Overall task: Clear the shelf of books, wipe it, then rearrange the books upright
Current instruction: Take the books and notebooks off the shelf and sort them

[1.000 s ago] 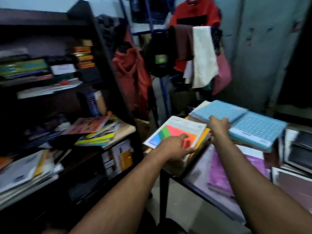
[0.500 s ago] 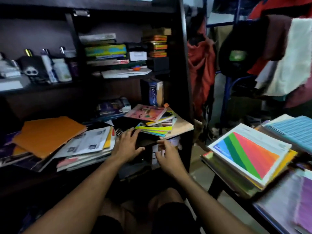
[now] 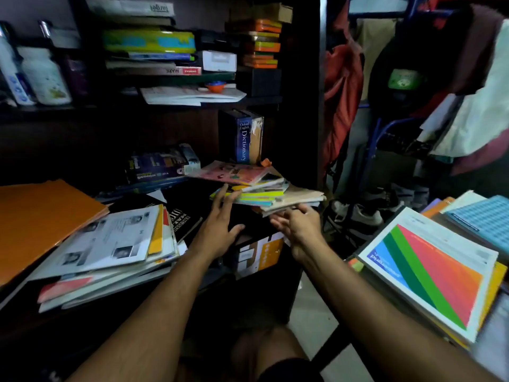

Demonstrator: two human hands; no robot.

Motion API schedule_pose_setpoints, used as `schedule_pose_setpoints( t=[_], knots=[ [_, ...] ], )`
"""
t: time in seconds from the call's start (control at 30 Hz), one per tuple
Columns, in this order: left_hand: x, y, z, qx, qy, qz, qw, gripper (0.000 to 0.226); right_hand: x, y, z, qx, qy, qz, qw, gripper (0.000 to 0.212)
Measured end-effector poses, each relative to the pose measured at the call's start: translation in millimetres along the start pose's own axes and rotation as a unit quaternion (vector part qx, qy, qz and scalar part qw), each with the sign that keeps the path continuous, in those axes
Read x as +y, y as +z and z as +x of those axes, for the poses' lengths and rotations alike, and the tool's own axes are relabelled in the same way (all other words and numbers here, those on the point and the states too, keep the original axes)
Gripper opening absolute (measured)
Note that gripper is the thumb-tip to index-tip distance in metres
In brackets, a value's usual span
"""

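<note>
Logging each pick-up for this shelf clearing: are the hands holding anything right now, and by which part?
Nothing is clearly held yet. The left hand touches the near-left edge of the small book stack; the right hand reaches under its front edge.

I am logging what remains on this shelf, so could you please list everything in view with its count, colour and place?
Dictionary: one, dark blue, upright at the back of the middle shelf.
Small book stack: one, pink cover on top, at the shelf's right edge.
Orange folder: one, orange, flat at far left.
Printed booklet pile: one, mostly white, beside the folder.
Black book: one, black, flat mid-shelf.
Upper-shelf books: several, mixed colours, stacked flat.
White bottles: at least two, upper left.
Striped-cover stack: one, blue, green and red stripes, on the right.
Hanging clothes: several, red and white, right background.
Left hand: open, fingertips at the small stack.
Right hand: open, under the stack's right end.
</note>
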State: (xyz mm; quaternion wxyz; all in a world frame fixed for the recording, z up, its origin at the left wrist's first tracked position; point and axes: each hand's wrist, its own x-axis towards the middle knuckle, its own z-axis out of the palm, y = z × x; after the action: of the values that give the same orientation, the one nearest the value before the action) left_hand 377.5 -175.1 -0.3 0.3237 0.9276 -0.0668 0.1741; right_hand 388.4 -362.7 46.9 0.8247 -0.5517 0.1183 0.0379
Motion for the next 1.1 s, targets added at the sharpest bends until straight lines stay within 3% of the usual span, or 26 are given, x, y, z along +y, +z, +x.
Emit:
schedule_pose_setpoints(
  t=[0.1,0.27,0.63,0.73,0.83,0.9,1.1],
  knots=[
    [7.9,-2.6,-3.8,0.018,0.005,-0.021,1.000,0.100,-12.9,7.1,2.9,-0.013,-0.037,0.028,0.999,0.063],
    [8.8,-5.8,-4.4,0.068,-0.007,-0.045,0.997,0.103,-18.1,2.9,-5.3,-0.038,-0.039,0.065,0.996,0.060],
    [8.9,-7.6,-5.4,0.001,0.039,-0.046,0.998,0.114,-20.7,-10.0,0.1,-0.063,-0.009,0.011,0.998,0.070],
    [7.6,-6.8,-4.7,0.026,0.019,-0.067,0.997,0.116,-20.7,-11.0,-0.7,-0.064,-0.006,0.034,0.997,0.068],
    [-1.0,-9.8,0.5,0.062,-0.065,-0.141,0.986,0.119,-21.5,-8.1,2.0,-0.063,-0.012,0.045,0.997,0.066],
    [-3.0,-10.5,1.7,0.030,-0.101,-0.135,0.985,0.119,-19.8,-7.8,2.9,-0.060,-0.013,0.030,0.998,0.064],
    [12.3,-13.6,-4.5,-0.041,-0.015,-0.027,0.999,0.115,-11.0,-10.5,1.5,-0.037,-0.025,-0.035,0.998,0.045]
  ],
)
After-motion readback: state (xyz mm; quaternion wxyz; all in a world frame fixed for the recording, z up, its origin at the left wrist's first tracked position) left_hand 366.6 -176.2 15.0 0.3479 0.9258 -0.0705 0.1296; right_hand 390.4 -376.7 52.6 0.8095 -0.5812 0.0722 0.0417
